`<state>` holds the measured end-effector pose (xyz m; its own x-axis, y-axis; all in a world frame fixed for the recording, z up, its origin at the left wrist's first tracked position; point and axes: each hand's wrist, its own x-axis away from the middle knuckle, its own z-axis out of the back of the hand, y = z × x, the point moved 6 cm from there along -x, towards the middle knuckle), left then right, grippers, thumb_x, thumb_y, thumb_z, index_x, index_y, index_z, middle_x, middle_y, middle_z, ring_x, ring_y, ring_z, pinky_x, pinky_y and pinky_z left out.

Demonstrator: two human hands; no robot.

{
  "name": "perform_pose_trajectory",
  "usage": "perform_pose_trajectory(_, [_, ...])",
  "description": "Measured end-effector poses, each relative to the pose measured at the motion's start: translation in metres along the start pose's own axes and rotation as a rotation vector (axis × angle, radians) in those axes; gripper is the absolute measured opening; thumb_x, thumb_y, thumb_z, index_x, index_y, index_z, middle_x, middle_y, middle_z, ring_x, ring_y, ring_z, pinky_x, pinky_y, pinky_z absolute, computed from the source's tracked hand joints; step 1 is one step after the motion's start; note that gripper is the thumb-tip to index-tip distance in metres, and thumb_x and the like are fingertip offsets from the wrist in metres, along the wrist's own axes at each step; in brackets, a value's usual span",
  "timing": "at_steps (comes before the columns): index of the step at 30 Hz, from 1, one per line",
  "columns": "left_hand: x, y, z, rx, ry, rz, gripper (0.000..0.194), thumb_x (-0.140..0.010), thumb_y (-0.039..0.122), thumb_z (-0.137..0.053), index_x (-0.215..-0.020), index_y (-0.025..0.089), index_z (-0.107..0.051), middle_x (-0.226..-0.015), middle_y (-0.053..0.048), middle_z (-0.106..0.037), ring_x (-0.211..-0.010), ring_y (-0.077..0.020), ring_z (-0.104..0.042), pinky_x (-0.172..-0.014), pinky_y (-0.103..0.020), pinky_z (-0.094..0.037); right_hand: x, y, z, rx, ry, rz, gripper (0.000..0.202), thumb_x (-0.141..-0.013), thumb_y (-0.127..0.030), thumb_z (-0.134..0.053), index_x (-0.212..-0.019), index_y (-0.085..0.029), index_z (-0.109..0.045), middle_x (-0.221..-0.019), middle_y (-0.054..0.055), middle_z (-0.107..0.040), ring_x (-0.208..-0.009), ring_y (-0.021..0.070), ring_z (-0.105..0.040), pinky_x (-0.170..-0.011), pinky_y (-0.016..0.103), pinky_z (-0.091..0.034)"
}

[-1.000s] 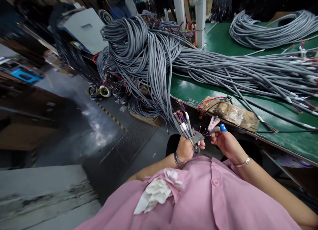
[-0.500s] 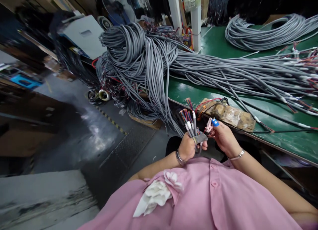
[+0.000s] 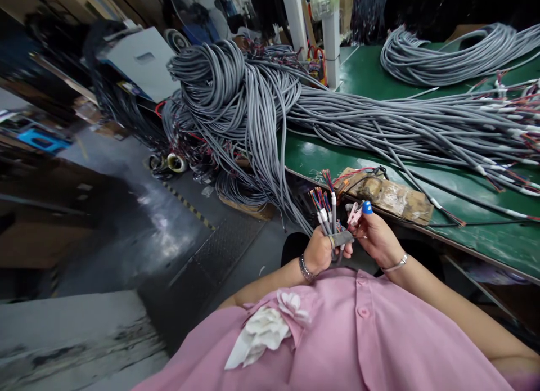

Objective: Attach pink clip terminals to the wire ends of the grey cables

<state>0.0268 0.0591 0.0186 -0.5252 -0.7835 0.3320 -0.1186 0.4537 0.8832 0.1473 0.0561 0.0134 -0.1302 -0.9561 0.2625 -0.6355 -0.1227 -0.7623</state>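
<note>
Several grey cable ends (image 3: 327, 225) with white collars and fanned coloured wires stand up from my left hand (image 3: 319, 250), which is closed round them. Its thumb has a grey covering. Just to the right, my right hand (image 3: 379, 239) has a blue cover on one fingertip and pinches a small pink clip (image 3: 355, 214). Thin reddish wires show between the two hands. Behind them, at the bench edge, lies a worn wooden block (image 3: 392, 198) with red and black leads on it.
Long grey cables (image 3: 379, 115) run across the green bench (image 3: 485, 191) and hang in a thick bundle (image 3: 268, 132) over its left end. A coil (image 3: 447, 56) lies at the back. A white post (image 3: 331, 50) stands behind.
My right hand has shifted slightly left, closer to the cable ends, with the pink clip. The wire ends above my left hand have moved slightly right.
</note>
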Motion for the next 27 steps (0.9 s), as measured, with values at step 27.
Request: perform_pose_trajectory(27, [0.018, 0.006, 0.007, 0.005, 0.143, -0.154, 0.029, -0.073, 0.039, -0.069, -0.062, 0.013, -0.067, -0.057, -0.006, -0.065, -0.048, -0.0131, -0.058, -0.045, -0.023, -0.037, 0.011, 0.002, 0.0, -0.01, -0.078, -0.066, 0.03, -0.084, -0.048, -0.063, -0.081, -0.018, -0.065, -0.07, 0.001, -0.059, -0.061, 0.0118, -0.052, -0.062, 0.026, -0.045])
